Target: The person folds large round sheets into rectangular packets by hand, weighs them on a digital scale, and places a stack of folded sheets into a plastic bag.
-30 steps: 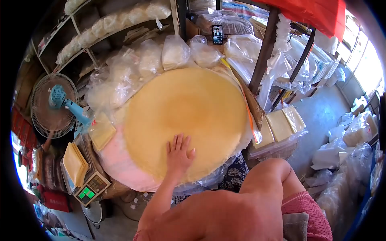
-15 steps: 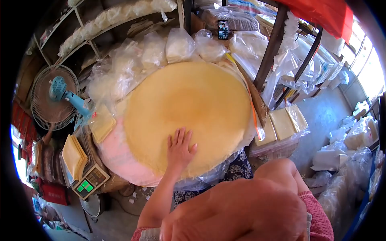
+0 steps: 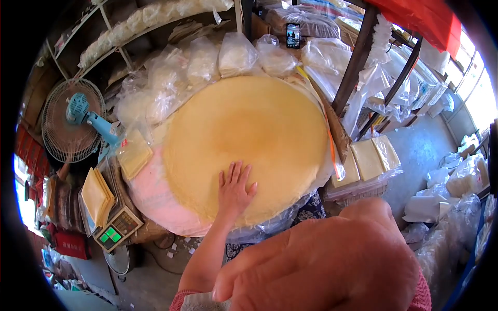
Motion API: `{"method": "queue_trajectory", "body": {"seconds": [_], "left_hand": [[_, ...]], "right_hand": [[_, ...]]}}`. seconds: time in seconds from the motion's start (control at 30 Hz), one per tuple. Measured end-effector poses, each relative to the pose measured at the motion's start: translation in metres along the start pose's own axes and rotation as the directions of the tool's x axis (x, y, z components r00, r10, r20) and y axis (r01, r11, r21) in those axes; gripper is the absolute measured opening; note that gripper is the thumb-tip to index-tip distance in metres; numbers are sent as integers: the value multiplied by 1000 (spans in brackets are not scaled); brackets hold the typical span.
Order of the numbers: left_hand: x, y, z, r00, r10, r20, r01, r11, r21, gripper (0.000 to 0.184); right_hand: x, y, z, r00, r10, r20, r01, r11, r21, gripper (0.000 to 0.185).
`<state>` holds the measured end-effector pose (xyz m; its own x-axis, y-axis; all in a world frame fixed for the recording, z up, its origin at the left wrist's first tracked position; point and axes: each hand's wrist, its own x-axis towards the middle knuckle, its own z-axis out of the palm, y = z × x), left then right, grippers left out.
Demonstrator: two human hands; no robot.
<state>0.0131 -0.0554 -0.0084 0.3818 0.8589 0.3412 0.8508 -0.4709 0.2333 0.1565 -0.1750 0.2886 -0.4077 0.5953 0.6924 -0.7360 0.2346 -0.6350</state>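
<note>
My left hand (image 3: 236, 187) lies palm down on the lower part of a wide, round stack of thin yellow sheets (image 3: 249, 119), fingers spread and holding nothing. Very near the camera at the bottom, my right hand (image 3: 332, 254) looms large. Its fingers point left, bent and close together, and anything in them is hidden. A pink layer (image 3: 161, 192) shows beneath the yellow stack at its lower left.
Bulging clear bags (image 3: 236, 54) line the far edge. A fan (image 3: 73, 120), a scale (image 3: 118, 228) with folded yellow sheets (image 3: 96, 196) and a phone (image 3: 293, 36) stand around. At right are wrapped packs (image 3: 367, 159), a dark post (image 3: 355, 62) and plastic bags (image 3: 467, 176).
My right hand has come up from the bottom close to the camera, and more of its fingers show. My left hand stays on the yellow stack. The view has shifted slightly.
</note>
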Motion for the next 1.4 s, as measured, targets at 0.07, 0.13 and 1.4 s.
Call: {"method": "queue_trajectory", "body": {"seconds": [0.07, 0.13, 1.4], "left_hand": [[0, 0, 0, 1000, 1, 8, -1, 1000, -2, 54], [1, 0, 1, 1000, 0, 10, 0, 1000, -5, 54], [-95, -6, -37, 937, -174, -303, -2, 864, -504, 30]], "right_hand": [[0, -2, -1, 1000, 6, 16, -5, 999, -36, 4], [-2, -4, -2, 999, 15, 38, -12, 997, -71, 4], [-125, 188, -175, 744, 432, -510, -607, 118, -786, 11]]}}
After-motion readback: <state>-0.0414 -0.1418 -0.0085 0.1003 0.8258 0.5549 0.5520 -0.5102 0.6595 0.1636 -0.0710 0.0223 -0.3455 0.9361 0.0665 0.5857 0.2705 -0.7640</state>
